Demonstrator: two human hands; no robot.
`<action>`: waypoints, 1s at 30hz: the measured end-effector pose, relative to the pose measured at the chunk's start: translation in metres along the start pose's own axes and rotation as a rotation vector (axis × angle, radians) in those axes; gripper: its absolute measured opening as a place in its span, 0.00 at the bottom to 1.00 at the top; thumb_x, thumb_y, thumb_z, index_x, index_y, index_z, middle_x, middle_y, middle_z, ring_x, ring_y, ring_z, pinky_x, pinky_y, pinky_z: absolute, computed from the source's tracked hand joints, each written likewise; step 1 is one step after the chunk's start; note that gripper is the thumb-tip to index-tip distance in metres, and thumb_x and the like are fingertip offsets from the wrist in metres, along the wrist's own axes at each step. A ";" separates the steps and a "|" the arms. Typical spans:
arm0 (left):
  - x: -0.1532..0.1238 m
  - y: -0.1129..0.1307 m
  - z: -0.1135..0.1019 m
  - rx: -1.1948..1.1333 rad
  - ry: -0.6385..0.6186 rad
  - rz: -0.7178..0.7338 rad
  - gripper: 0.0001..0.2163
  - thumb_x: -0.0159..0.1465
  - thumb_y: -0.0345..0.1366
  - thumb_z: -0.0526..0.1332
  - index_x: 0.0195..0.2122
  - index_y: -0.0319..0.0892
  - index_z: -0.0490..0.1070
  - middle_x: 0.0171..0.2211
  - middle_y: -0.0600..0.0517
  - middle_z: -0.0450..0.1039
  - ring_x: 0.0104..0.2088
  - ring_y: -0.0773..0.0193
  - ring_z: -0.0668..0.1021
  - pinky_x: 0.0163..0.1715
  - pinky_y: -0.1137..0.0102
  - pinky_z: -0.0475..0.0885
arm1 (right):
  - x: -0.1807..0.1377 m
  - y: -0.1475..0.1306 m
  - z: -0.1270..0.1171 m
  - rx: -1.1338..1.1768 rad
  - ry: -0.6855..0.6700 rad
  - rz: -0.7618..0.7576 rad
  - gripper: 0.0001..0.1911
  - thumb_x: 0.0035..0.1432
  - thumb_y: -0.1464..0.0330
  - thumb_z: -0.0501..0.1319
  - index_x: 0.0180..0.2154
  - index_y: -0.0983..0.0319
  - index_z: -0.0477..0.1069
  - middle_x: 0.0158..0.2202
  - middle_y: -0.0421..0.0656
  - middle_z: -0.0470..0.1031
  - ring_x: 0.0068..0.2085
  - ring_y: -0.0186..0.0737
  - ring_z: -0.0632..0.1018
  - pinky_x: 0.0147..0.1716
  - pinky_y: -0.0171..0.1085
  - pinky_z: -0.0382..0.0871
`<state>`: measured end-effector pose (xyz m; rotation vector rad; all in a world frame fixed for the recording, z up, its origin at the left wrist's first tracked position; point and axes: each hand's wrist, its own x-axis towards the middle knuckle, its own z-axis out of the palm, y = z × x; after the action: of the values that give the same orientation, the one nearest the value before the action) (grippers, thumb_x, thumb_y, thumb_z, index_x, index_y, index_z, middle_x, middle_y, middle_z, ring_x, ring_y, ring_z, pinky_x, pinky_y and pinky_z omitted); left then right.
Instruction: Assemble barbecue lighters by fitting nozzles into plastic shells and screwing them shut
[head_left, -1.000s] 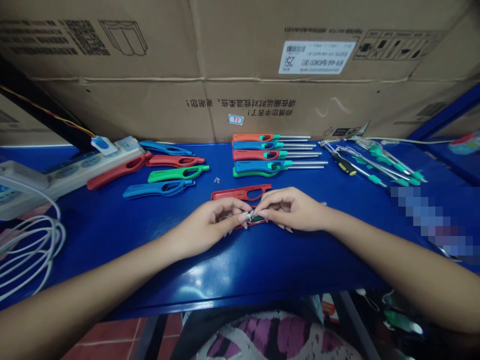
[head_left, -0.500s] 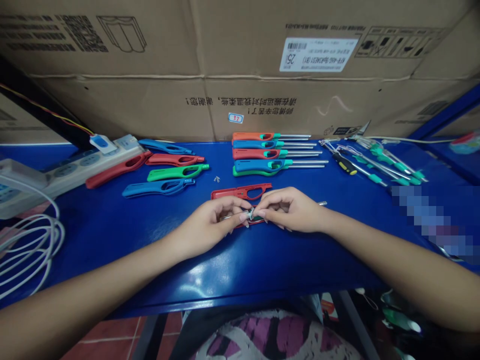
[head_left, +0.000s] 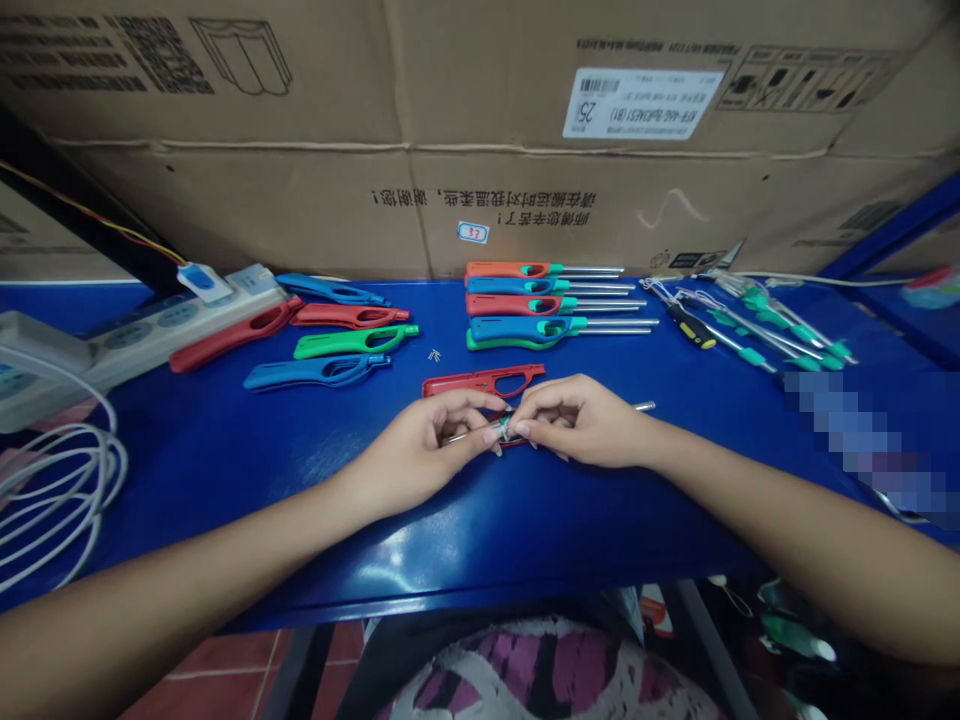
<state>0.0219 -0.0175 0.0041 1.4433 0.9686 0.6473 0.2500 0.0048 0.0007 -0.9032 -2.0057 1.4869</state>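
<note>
My left hand (head_left: 420, 450) and my right hand (head_left: 581, 420) meet at the middle of the blue table (head_left: 525, 530), both pinching a small metal and teal lighter insert (head_left: 501, 430) between their fingertips. A metal tube (head_left: 643, 407) sticks out to the right past my right hand. A red lighter shell half (head_left: 480, 383) lies flat just behind my fingers, and another red piece lies partly hidden under them.
Several empty coloured shell halves (head_left: 330, 340) lie at the left. A row of assembled lighters (head_left: 540, 305) lies at the back, metal tube inserts and a screwdriver (head_left: 742, 325) at the right. A power strip (head_left: 135, 335) and white cable (head_left: 52, 490) sit far left. Cardboard boxes (head_left: 480, 130) wall the back.
Both hands keep pinching the insert at the same spot. My fingers have shifted only slightly; the view has tilted a little.
</note>
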 end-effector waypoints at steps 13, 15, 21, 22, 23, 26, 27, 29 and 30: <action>0.002 0.003 -0.002 -0.013 0.026 -0.041 0.18 0.63 0.40 0.67 0.52 0.37 0.72 0.30 0.54 0.77 0.27 0.69 0.75 0.24 0.75 0.65 | 0.003 0.005 -0.001 0.055 0.087 0.064 0.12 0.60 0.61 0.66 0.34 0.65 0.77 0.30 0.42 0.77 0.31 0.32 0.75 0.32 0.33 0.70; 0.002 0.004 -0.002 -0.010 0.030 -0.057 0.19 0.63 0.40 0.67 0.52 0.37 0.72 0.29 0.54 0.76 0.26 0.70 0.73 0.24 0.75 0.65 | 0.004 0.006 -0.001 0.055 0.089 0.052 0.13 0.60 0.60 0.66 0.35 0.65 0.78 0.32 0.43 0.79 0.33 0.34 0.76 0.34 0.35 0.71; 0.002 0.005 -0.002 -0.018 0.051 -0.082 0.21 0.61 0.43 0.69 0.51 0.37 0.72 0.29 0.55 0.75 0.24 0.70 0.71 0.23 0.75 0.66 | 0.005 0.006 -0.001 0.120 0.100 0.007 0.12 0.59 0.61 0.68 0.35 0.65 0.77 0.30 0.40 0.76 0.27 0.30 0.73 0.27 0.32 0.68; 0.002 0.005 -0.001 -0.022 0.056 -0.080 0.21 0.60 0.43 0.69 0.51 0.37 0.72 0.28 0.55 0.74 0.23 0.71 0.71 0.22 0.74 0.66 | 0.005 0.006 -0.001 0.136 0.104 0.022 0.12 0.59 0.61 0.68 0.35 0.65 0.77 0.28 0.39 0.75 0.24 0.28 0.71 0.23 0.31 0.64; 0.002 0.005 -0.001 -0.026 0.060 -0.078 0.21 0.60 0.43 0.69 0.50 0.37 0.73 0.27 0.56 0.74 0.22 0.71 0.70 0.22 0.74 0.65 | 0.005 0.006 -0.001 0.148 0.110 0.033 0.12 0.59 0.60 0.68 0.35 0.64 0.76 0.27 0.38 0.74 0.22 0.26 0.68 0.20 0.30 0.61; 0.002 0.005 0.000 -0.036 0.070 -0.070 0.20 0.61 0.42 0.69 0.50 0.37 0.73 0.27 0.56 0.75 0.22 0.71 0.70 0.22 0.75 0.65 | 0.005 0.006 0.001 0.142 0.126 0.035 0.14 0.58 0.59 0.69 0.34 0.65 0.76 0.28 0.38 0.74 0.22 0.26 0.67 0.21 0.30 0.60; 0.002 0.004 0.001 -0.041 0.072 -0.068 0.19 0.61 0.41 0.69 0.50 0.37 0.73 0.27 0.55 0.76 0.22 0.71 0.71 0.22 0.75 0.65 | 0.005 0.006 0.001 0.132 0.127 0.034 0.14 0.57 0.59 0.69 0.34 0.65 0.76 0.28 0.40 0.75 0.24 0.27 0.69 0.22 0.31 0.62; 0.002 0.003 0.002 -0.062 0.075 -0.063 0.19 0.61 0.40 0.70 0.51 0.37 0.73 0.29 0.53 0.79 0.25 0.69 0.75 0.25 0.75 0.67 | 0.005 0.006 0.002 0.120 0.125 0.042 0.15 0.57 0.58 0.70 0.33 0.65 0.76 0.29 0.41 0.76 0.26 0.29 0.71 0.25 0.32 0.64; 0.002 0.002 0.002 -0.079 0.075 -0.061 0.19 0.61 0.40 0.70 0.51 0.37 0.73 0.31 0.52 0.80 0.28 0.68 0.78 0.27 0.74 0.69 | 0.004 0.006 0.003 0.124 0.126 0.047 0.16 0.57 0.58 0.70 0.33 0.65 0.76 0.29 0.41 0.76 0.26 0.29 0.71 0.24 0.31 0.64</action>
<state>0.0250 -0.0171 0.0060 1.3231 1.0306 0.6917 0.2462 0.0074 -0.0057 -0.9721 -1.7937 1.5221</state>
